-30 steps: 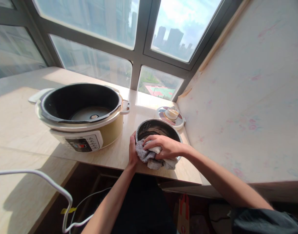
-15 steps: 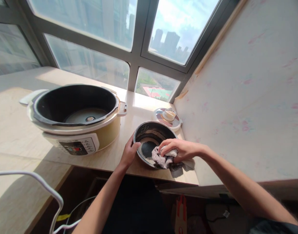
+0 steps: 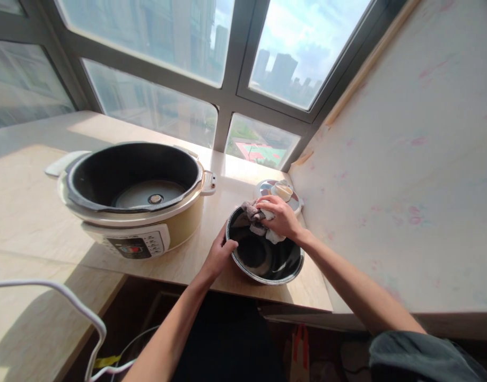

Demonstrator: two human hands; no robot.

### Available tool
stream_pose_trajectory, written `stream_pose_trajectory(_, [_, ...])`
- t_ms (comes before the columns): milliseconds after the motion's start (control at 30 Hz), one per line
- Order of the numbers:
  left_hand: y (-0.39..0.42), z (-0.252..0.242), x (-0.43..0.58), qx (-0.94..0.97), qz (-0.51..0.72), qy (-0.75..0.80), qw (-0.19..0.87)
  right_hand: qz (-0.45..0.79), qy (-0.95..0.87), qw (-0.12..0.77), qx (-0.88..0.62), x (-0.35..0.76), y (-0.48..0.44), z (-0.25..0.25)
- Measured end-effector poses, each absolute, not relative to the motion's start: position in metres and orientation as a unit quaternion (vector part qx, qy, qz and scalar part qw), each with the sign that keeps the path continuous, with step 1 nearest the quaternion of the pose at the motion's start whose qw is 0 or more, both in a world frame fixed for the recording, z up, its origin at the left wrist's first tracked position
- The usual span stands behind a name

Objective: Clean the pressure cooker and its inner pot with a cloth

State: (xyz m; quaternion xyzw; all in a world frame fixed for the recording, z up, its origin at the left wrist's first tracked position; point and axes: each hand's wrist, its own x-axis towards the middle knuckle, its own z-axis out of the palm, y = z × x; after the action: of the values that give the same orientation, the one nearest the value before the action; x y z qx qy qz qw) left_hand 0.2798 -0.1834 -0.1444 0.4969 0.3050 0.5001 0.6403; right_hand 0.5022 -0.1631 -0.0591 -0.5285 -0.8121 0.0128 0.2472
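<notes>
A dark inner pot stands tilted on the counter near its front edge. My left hand grips the left rim, thumb over the edge and fingers outside. My right hand is closed around a crumpled grey-white cloth, pressed against the far rim of the pot. Behind that hand lies a round lid with a pale knob, partly covered by the fingers. To the left stands the cooker body, open at the top, with its dark inside and a control panel in front.
A pale stone counter runs under the window. A flower-patterned wall bounds the right side. A white cable loops at lower left. Below the counter edge is a paper bag with red handles.
My right hand has moved with the cloth from the near right side of the pot to its far rim. The pot's opening now tips more towards me. The view has shifted slightly.
</notes>
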Motion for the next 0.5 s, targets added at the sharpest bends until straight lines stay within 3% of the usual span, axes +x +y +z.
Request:
stream_pose_trajectory(300, [-0.187,-0.159,0.287,0.459,0.512,0.352,0.635,0.049,-0.843,0.289,-0.451,0.440,-0.172,-0.063])
stream_pose_trajectory(500, [-0.195,-0.167,0.294,0.461,0.539,0.377,0.595,0.223,-0.828,0.284,-0.429,0.457,-0.178,-0.077])
